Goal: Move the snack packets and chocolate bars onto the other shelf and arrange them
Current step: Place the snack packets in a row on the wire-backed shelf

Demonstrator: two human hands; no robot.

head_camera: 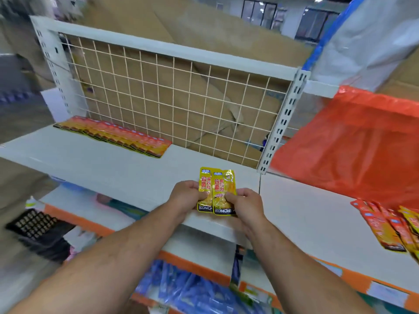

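One dark gridded object (pixel 34 223): lower left of the frame, below shelf level; too blurred from my end to say what it is.
Row of red packets (pixel 113 137): left of centre, lying flat and overlapping like tiles along the back of the white shelf (pixel 90 164), just in front of the wire mesh back (pixel 170 98).
Left hand (pixel 186 197): centre of the frame, fingers curled, thumb on the front of the left yellow packet (pixel 204 184); I see it gripping the packet's lower half.
Yellow packets: two, side by side with their inner edges overlapping, tops pointing up the frame, held over the front part of the white shelf near its right end; I cannot tell whether they touch the board.
Right hand (pixel 246 205): just right of centre, fingers curled, thumb pressed on the right yellow packet (pixel 223 186), pinching its lower half.
Blue packets (pixel 181 291): bottom centre, on a lower shelf between my view of the two forearms; blurred.
Orange plastic bag (pixel 351 143): right of the frame, spread over the back of the neighbouring shelf (pixel 306 211).
Loose heap of red and yellow packets (pixel 390 225): far right edge, lying on the neighbouring shelf in front of the orange bag, well apart from both hands.
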